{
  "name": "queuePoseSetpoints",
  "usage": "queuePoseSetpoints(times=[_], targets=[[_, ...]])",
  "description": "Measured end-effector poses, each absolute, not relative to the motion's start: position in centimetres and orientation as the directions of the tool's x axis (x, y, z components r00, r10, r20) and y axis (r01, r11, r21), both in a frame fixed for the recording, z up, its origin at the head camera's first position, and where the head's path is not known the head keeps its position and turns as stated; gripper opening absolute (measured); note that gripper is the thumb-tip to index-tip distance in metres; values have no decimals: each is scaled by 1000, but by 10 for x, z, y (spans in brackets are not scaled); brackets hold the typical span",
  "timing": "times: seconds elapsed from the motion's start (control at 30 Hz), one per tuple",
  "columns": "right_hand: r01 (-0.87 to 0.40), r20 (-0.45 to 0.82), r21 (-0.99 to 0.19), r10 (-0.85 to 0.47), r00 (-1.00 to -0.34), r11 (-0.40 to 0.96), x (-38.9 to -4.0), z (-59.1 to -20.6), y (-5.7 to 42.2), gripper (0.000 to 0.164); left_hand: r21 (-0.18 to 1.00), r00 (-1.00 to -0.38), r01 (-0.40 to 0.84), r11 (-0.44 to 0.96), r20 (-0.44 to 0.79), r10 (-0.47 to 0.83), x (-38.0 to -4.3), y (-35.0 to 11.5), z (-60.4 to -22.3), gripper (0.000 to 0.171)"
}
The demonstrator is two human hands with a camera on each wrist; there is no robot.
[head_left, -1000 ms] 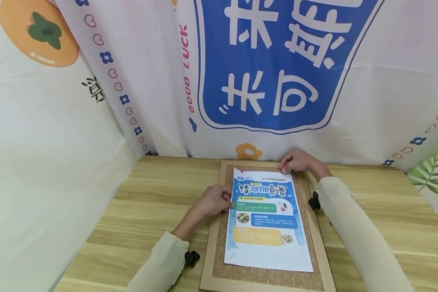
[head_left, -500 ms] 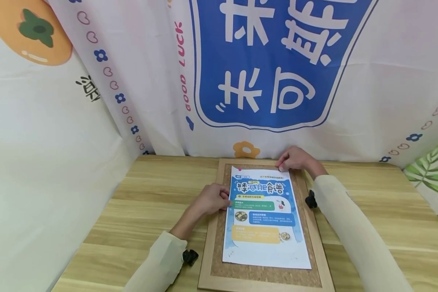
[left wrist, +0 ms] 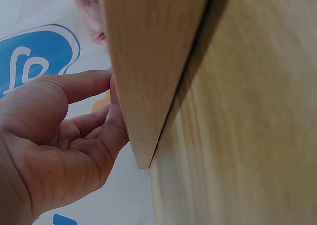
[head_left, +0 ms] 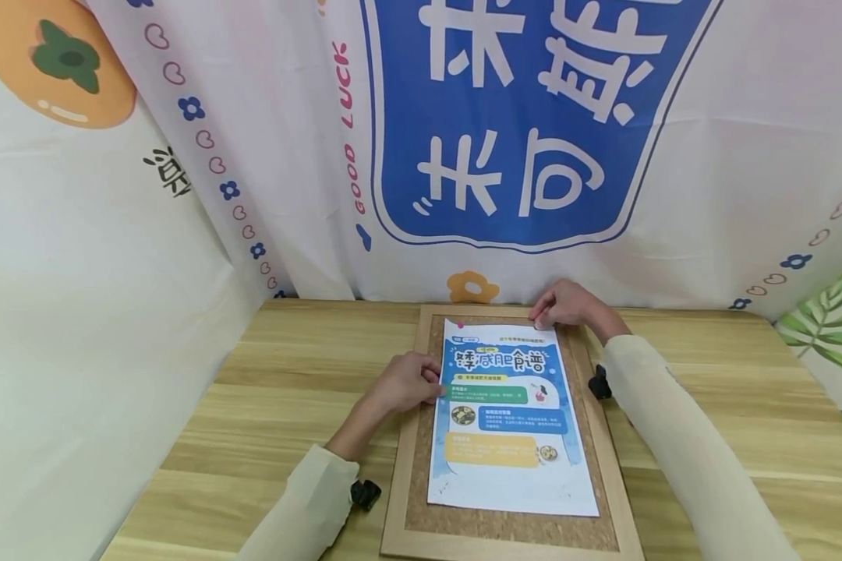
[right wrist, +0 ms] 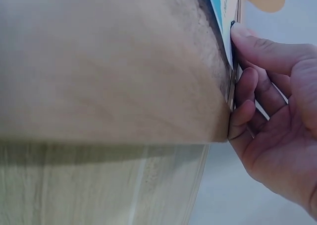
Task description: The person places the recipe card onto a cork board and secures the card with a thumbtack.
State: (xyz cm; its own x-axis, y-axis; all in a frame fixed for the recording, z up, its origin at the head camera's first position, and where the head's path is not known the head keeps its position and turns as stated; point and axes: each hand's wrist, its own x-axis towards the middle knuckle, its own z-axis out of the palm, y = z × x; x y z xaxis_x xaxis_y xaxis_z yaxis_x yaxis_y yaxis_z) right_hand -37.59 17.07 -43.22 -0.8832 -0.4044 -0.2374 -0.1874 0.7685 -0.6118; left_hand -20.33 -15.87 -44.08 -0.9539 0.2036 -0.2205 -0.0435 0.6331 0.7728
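Printed curtain point(head_left: 505, 109) — close behind corkboard point(head_left: 512, 531)

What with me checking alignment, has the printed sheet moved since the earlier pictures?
No; in the head view, the printed sheet shows no visible shift either way against the orange flower beyond it.

We see a smooth paper sheet point(head_left: 512, 487) over rough, grainy cork point(head_left: 512, 527) inside a frame point(head_left: 404, 467) of matt, pale wood. The desk point(head_left: 295, 382) looks like smooth, streaked wood with a faint sheen. At its far side we find creased, matt cloth point(head_left: 309, 156); the sleeves point(head_left: 312, 499) look matt too.
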Motion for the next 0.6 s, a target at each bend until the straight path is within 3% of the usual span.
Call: queuePoseSetpoints(times=[0.6], targets=[[-290, -174, -668, -523, -834, 685, -376, -437, 174, 18, 785, -947, -65, 616, -243, 210, -205, -160, -440, 21]])
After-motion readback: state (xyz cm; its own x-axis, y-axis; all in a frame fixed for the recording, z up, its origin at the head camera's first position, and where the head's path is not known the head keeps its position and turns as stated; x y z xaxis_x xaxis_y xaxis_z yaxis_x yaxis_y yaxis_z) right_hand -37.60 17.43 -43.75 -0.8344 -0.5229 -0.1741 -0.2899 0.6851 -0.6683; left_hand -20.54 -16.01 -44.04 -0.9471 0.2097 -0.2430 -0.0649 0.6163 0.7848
